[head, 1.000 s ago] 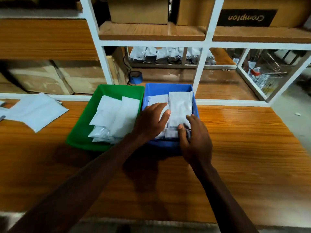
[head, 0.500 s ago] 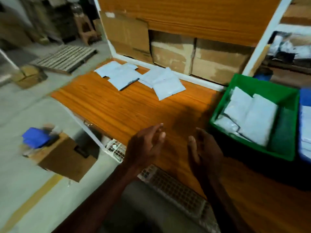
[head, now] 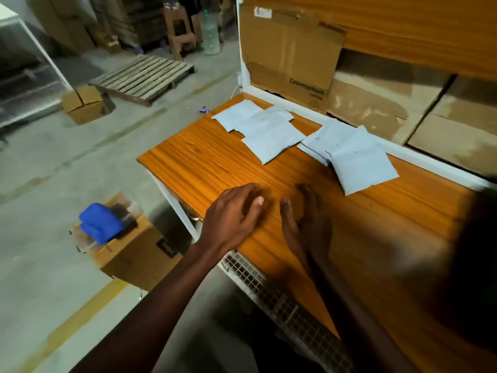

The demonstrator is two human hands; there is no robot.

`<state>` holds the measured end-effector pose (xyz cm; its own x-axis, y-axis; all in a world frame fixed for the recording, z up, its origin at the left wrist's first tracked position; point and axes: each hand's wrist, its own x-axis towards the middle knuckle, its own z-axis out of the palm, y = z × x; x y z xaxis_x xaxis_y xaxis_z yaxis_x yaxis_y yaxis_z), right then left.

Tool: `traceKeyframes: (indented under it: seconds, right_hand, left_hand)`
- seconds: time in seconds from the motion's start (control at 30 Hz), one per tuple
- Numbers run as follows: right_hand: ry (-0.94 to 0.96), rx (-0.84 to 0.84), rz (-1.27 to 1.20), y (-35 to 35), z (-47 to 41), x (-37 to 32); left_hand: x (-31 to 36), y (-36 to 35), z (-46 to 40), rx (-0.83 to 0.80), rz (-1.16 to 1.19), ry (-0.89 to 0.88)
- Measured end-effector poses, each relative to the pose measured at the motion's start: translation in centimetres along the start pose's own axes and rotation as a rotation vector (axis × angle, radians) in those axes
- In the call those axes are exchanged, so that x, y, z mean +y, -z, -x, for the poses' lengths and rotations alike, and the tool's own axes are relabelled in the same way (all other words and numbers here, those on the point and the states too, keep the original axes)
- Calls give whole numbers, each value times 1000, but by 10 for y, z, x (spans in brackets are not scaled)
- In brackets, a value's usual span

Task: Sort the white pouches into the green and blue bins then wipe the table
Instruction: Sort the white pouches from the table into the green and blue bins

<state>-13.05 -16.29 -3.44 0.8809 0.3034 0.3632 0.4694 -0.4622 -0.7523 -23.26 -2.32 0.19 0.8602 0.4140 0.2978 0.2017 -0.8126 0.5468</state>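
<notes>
A wooden pallet (head: pixel 142 78) lies flat on the concrete floor (head: pixel 53 162), with a small cardboard box (head: pixel 86 103) just beside its left end. Nearer the viewer, a second cardboard box (head: pixel 134 254) carries a blue cloth (head: pixel 100 222) on top. A flattened carton (head: pixel 290 55) leans upright behind the tabletop's far edge. Plastic stools (head: pixel 181 36) and a clear bottle (head: pixel 211 36) stand in the background.

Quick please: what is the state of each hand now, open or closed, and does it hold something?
Left hand: open, fingers relaxed above the table, holding nothing.
Right hand: open, fingers straight, holding nothing; the pouches lie untouched.
</notes>
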Motion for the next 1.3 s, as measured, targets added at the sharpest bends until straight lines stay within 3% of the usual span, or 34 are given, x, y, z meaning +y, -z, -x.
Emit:
traceKeyframes:
  seconds: [0.2,0.4,0.7,0.83,0.93,1.07,1.3]
  right_hand:
    - [-130,-116,42,-81,-92,-12]
    - [-191,-80,168,-150,-170,-7]
    - [-454,-20,414,-215,-240,-7]
    - [-643,-116,555,-236,-253,-5]
    - [-672,-121,625,-244,-252,-5]
    - [-683,-58,646,-237,-248,-11]
    - [-650,124,598,-203,-227,-33]
  left_hand:
    - [-63,3,-119,-39,-69,-60]
    - [-114,-11,-237,-136,-49,-140]
    - [-173,-82,-383,-357,-45,-257]
    - [-183,-117,-401,-479,-87,-316]
    - [-189,-127,-400,-525,-109,-290]
    - [-190,-126,-407,-557,-100,-298]
    - [-183,-102,-405,-456,-51,-309]
